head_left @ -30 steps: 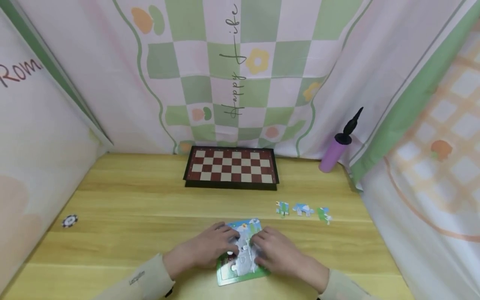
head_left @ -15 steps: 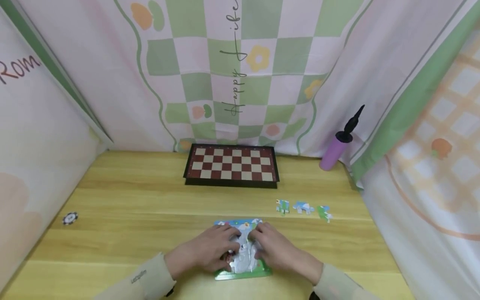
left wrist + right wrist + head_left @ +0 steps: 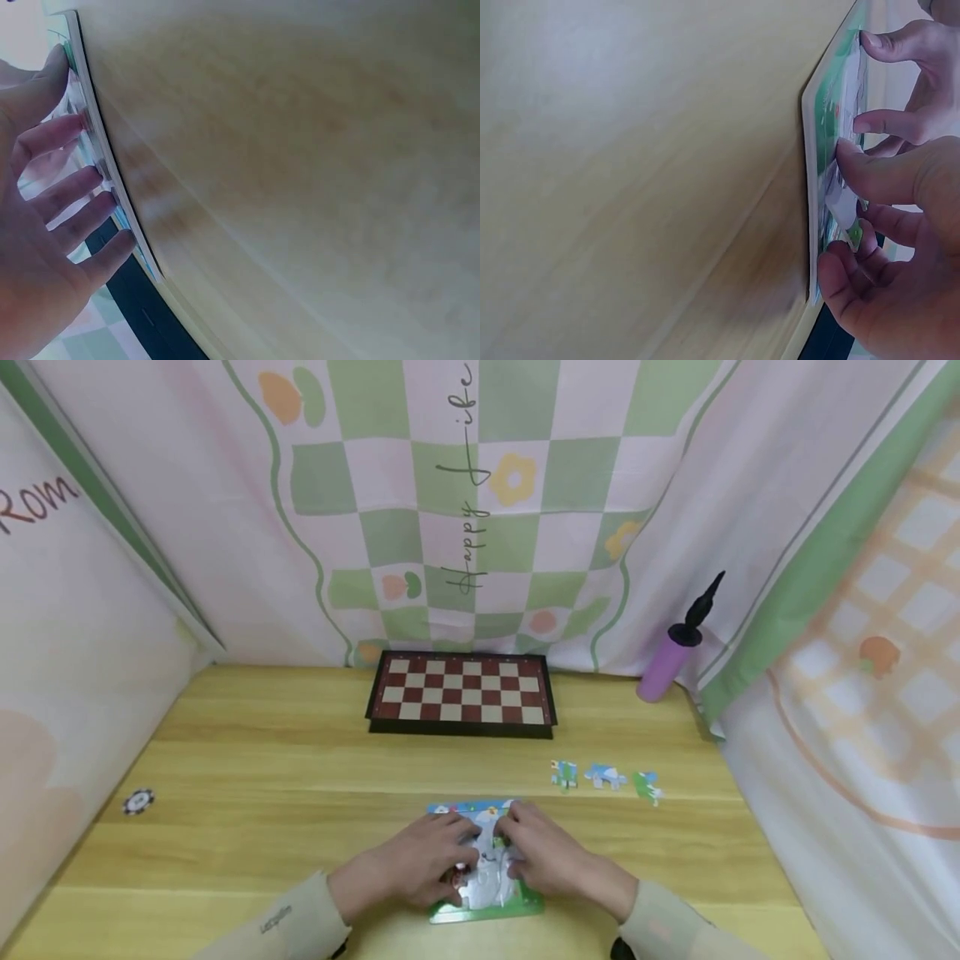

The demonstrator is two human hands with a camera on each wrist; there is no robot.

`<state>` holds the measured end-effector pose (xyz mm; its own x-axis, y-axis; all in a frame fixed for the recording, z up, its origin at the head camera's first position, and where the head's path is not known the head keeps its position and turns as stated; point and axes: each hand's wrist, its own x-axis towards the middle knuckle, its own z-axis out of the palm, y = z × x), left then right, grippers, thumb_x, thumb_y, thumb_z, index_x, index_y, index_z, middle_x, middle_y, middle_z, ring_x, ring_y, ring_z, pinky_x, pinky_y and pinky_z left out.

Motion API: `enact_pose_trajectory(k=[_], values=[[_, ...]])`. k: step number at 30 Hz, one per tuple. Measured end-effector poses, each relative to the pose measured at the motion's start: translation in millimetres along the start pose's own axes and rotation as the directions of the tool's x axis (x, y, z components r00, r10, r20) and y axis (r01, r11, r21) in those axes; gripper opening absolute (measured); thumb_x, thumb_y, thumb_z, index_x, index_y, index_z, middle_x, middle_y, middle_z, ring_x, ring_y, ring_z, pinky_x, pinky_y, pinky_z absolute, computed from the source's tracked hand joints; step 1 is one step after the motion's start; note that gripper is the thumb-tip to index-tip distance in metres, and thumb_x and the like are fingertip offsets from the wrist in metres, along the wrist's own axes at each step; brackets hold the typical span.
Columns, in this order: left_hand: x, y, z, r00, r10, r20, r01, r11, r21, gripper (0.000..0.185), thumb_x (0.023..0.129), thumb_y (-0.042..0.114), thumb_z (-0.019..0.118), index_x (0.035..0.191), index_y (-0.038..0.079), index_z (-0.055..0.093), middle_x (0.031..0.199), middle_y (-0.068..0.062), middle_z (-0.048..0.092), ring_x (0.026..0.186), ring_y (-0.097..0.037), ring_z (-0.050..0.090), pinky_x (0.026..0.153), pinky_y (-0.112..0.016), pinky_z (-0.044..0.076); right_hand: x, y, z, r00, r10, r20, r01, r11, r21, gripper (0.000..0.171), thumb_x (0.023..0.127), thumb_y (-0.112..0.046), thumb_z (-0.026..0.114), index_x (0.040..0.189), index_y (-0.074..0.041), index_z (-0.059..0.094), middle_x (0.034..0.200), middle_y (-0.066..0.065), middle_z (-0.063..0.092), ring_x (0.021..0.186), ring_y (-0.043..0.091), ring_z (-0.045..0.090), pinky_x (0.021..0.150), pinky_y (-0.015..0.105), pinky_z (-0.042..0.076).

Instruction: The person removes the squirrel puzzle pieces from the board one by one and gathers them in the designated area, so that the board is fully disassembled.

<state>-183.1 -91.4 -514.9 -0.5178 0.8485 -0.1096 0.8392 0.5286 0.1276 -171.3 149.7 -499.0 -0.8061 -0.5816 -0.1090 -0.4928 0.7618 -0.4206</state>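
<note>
A green-framed jigsaw board [image 3: 486, 906] lies flat near the front edge of the wooden table [image 3: 285, 768]. My left hand [image 3: 423, 860] rests on its left half; in the left wrist view the spread, fairly straight fingers [image 3: 71, 202] press along the board's edge [image 3: 112, 180]. My right hand [image 3: 542, 858] covers the right half. In the right wrist view its thumb and curled fingers [image 3: 840, 281] pinch a pale puzzle piece [image 3: 845, 206] on the board [image 3: 819, 150]. Most of the picture is hidden under both hands.
Three loose puzzle pieces [image 3: 604, 777] lie in a row to the right, beyond the board. A folded chessboard [image 3: 462, 692] sits at the back, a purple hand pump [image 3: 671, 652] leans at the back right, and a poker chip [image 3: 138, 801] lies far left. Cloth walls surround the table.
The jigsaw board has turned from a tilted lie to square with the table edge. Both hands stayed on it and drew closer together near its top.
</note>
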Motion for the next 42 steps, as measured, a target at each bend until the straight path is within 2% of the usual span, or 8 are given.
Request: enact_pose_trajectory(k=[6, 10, 20, 24, 30, 33, 36, 42], values=[[-0.4, 0.9, -0.6, 1.000, 0.001, -0.002, -0.001, 1.000, 0.012, 0.039, 0.088, 0.060, 0.072, 0.118, 0.036, 0.067, 0.154, -0.003, 0.055, 0.144, -0.025, 0.053, 0.122, -0.048, 0.045, -1, 2, 1, 0.998, -0.051, -0.023, 0.051, 0.999, 0.014, 0.028, 0.091, -0.011, 0.072, 0.118, -0.007, 0.070, 0.110, 0.002, 0.068, 0.098, 0.012, 0.064, 0.087, 0.027, 0.059], [-0.8, 1.5, -2.1, 1.000, -0.002, -0.004, 0.002, 1.000, 0.018, 0.038, 0.087, 0.059, 0.073, 0.116, 0.036, 0.067, 0.153, -0.003, 0.056, 0.143, -0.025, 0.053, 0.121, -0.047, 0.046, -1, 2, 1, 0.996, -0.085, -0.037, 0.088, 0.994, 0.062, 0.018, 0.092, -0.005, 0.068, 0.110, -0.008, 0.071, 0.104, 0.004, 0.076, 0.092, 0.012, 0.069, 0.082, 0.025, 0.061], [-0.5, 1.0, 0.1, 1.000, -0.005, 0.003, 0.005, 1.000, 0.000, 0.034, 0.088, 0.059, 0.073, 0.110, 0.035, 0.066, 0.154, -0.003, 0.055, 0.143, -0.025, 0.053, 0.119, -0.048, 0.048, -5, 1, -2, 0.990, -0.139, -0.037, 0.141, 0.988, 0.060, 0.010, 0.091, -0.004, 0.070, 0.096, -0.012, 0.068, 0.086, -0.002, 0.072, 0.076, -0.002, 0.059, 0.069, 0.016, 0.054], [-0.2, 0.5, 0.0, 1.000, -0.003, -0.001, 0.003, 1.000, -0.002, 0.033, 0.088, 0.059, 0.073, 0.108, 0.035, 0.065, 0.154, -0.003, 0.055, 0.142, -0.025, 0.053, 0.118, -0.048, 0.048, -7, 1, -2, 0.985, -0.164, -0.053, 0.165, 0.986, 0.028, 0.010, 0.092, -0.004, 0.071, 0.095, -0.013, 0.068, 0.085, -0.004, 0.072, 0.074, -0.003, 0.057, 0.068, 0.015, 0.053], [-0.4, 0.5, -1.1, 1.000, -0.005, 0.007, 0.005, 1.000, -0.005, 0.035, 0.088, 0.060, 0.072, 0.113, 0.035, 0.066, 0.155, -0.003, 0.054, 0.142, -0.026, 0.053, 0.119, -0.049, 0.047, -9, 0, -3, 0.972, -0.206, -0.111, 0.201, 0.978, -0.059, 0.013, 0.091, -0.001, 0.070, 0.094, -0.013, 0.067, 0.085, -0.004, 0.072, 0.076, 0.000, 0.060, 0.070, 0.016, 0.055], [-0.3, 0.3, -0.4, 1.000, -0.008, 0.008, 0.008, 1.000, -0.005, 0.035, 0.088, 0.060, 0.071, 0.113, 0.036, 0.066, 0.155, -0.003, 0.054, 0.143, -0.026, 0.053, 0.120, -0.050, 0.047, -9, 2, -8, 0.970, -0.189, -0.150, 0.183, 0.982, -0.055, 0.013, 0.091, 0.000, 0.068, 0.094, -0.013, 0.067, 0.086, -0.002, 0.072, 0.077, 0.003, 0.063, 0.070, 0.017, 0.057], [-0.1, 0.1, 0.1, 1.000, -0.008, 0.012, 0.008, 1.000, -0.007, 0.034, 0.088, 0.060, 0.071, 0.112, 0.036, 0.065, 0.156, -0.003, 0.053, 0.143, -0.027, 0.052, 0.120, -0.050, 0.046, -9, 9, -15, 0.976, -0.134, -0.171, 0.136, 0.991, 0.000, 0.011, 0.093, -0.001, 0.068, 0.098, -0.011, 0.067, 0.090, 0.000, 0.073, 0.080, 0.007, 0.067, 0.072, 0.018, 0.059], [0.9, -0.1, 0.1, 1.000, -0.008, 0.028, 0.009, 1.000, -0.014, 0.034, 0.090, 0.060, 0.069, 0.114, 0.036, 0.066, 0.157, -0.003, 0.052, 0.145, -0.028, 0.051, 0.120, -0.052, 0.046, -8, 41, -33, 0.966, -0.014, -0.256, 0.028, 0.998, 0.051, 0.012, 0.094, -0.002, 0.068, 0.105, -0.006, 0.067, 0.096, 0.004, 0.073, 0.089, 0.016, 0.070, 0.081, 0.027, 0.064]])
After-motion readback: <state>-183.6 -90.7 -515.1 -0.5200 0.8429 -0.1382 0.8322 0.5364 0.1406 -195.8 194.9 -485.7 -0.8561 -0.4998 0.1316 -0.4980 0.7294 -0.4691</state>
